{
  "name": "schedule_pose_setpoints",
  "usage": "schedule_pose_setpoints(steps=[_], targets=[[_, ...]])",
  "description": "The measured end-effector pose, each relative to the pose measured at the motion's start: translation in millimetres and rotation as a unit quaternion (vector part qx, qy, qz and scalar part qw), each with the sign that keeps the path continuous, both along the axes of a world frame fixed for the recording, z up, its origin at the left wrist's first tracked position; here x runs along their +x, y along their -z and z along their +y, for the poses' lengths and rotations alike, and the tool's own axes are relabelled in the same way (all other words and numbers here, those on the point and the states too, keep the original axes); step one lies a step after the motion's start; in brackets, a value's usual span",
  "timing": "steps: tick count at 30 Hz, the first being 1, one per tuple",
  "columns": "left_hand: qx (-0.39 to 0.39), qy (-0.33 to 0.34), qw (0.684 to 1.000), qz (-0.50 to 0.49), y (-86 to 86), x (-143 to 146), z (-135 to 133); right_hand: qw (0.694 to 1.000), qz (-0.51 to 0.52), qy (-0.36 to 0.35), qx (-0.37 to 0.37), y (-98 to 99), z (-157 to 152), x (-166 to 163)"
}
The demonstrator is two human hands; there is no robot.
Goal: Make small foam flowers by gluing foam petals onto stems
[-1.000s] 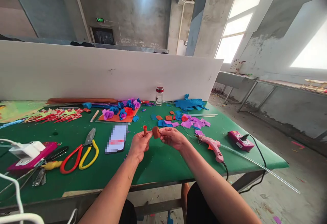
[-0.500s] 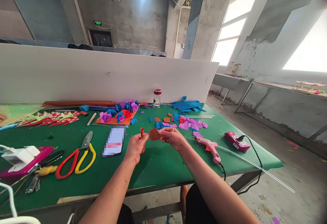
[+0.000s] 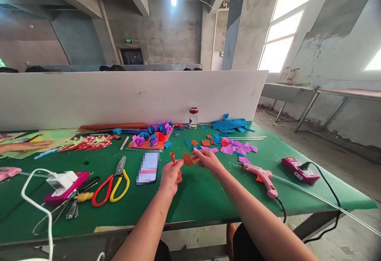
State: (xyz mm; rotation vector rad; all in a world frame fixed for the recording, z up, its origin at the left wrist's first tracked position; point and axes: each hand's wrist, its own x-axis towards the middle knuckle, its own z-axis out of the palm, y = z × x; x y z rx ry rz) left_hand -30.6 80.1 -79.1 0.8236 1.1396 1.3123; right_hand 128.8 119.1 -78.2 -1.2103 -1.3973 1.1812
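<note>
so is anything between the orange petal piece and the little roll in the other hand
Nothing visible. The petal piece in the right hand and the roll pinched in the left hand are side by side above the green table, with only an open gap between them.

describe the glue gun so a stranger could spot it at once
On the green table, look just right of the person's right hand. The glue gun lies there: pale pink, pistol-shaped, black cord, unlike the flat darker pink box beyond.
</note>
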Motion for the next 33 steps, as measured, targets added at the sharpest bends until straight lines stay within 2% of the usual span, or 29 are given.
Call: schedule_pose_setpoints(steps=[2,8,10,13,16,22,29,33], targets=[[-0.003,0.006,1.0,0.001,0.3,3.3,-2.3,0.998,0.037,-0.058,-0.013,3.2,-14.1,-7.0],[-0.003,0.063,0.998,0.025,-1.3,12.9,-11.4,0.993,0.114,-0.001,-0.006,11.6,-34.0,-4.2],[-0.004,0.104,0.994,0.038,-2.9,13.7,-14.1,0.99,0.135,-0.008,-0.032,10.7,-39.6,4.7],[-0.001,0.151,0.985,0.078,-4.1,14.8,-17.5,0.985,0.146,-0.058,-0.067,9.8,-52.2,17.6],[0.017,0.148,0.979,0.141,-3.3,17.9,-20.5,0.981,0.154,-0.089,-0.081,12.7,-64.6,25.0],[0.031,0.151,0.967,0.203,-0.8,22.8,-24.4,0.981,0.159,-0.052,-0.094,20.7,-74.9,29.0],[0.04,0.158,0.954,0.251,-1.1,22.6,-25.4,0.984,0.144,-0.04,-0.101,19.1,-81.6,31.0],[0.027,0.164,0.951,0.261,-2.8,22.1,-25.5,0.992,0.113,-0.006,-0.062,15.6,-96.5,44.9]])
